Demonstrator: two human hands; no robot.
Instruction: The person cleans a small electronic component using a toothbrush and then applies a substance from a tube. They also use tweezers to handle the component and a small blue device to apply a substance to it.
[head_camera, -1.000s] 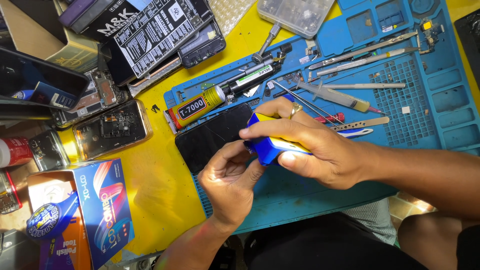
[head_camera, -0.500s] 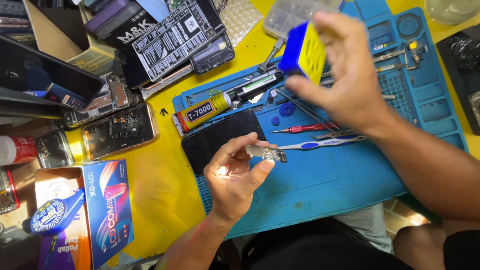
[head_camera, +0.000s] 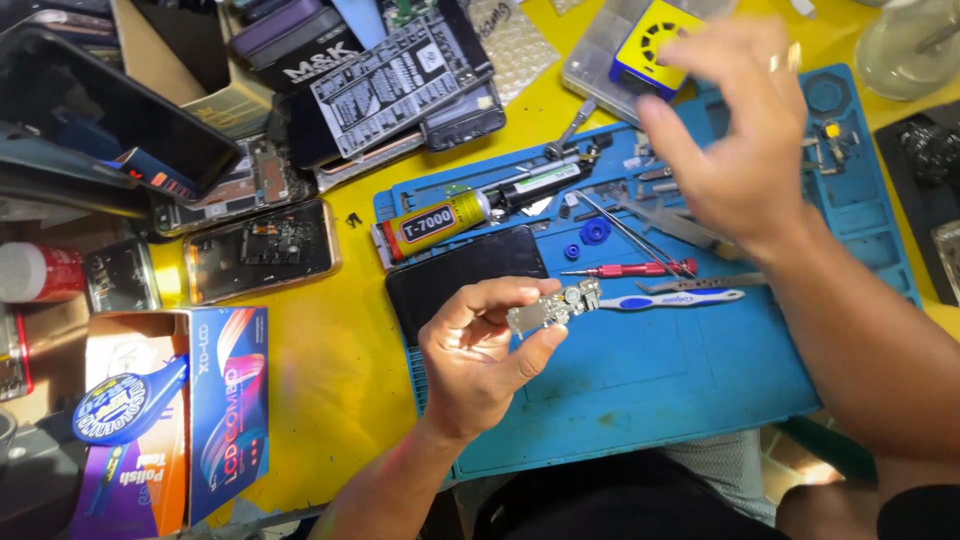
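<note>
My left hand (head_camera: 480, 365) pinches a small silvery circuit board (head_camera: 548, 312) between thumb and fingers, above the near part of the blue work mat (head_camera: 650, 390). My right hand (head_camera: 745, 150) is blurred over the far side of the mat, fingers spread and holding nothing. Just beyond its fingertips a blue and yellow block-shaped device (head_camera: 655, 45) rests on a clear plastic parts box (head_camera: 595, 60). A black phone (head_camera: 460, 275) lies face down on the mat beside my left hand.
On the mat lie a yellow glue tube (head_camera: 435, 225), a red screwdriver (head_camera: 620, 270), a blue and white toothbrush (head_camera: 680, 298) and tweezers (head_camera: 625, 235). An opened phone (head_camera: 260, 250) and a colourful carton (head_camera: 225, 400) sit on the yellow table at left, among stacked phones and boxes.
My right hand carried the blue and yellow device away from the board to the far side, set it on the clear box and let go. My left hand kept the circuit board.
</note>
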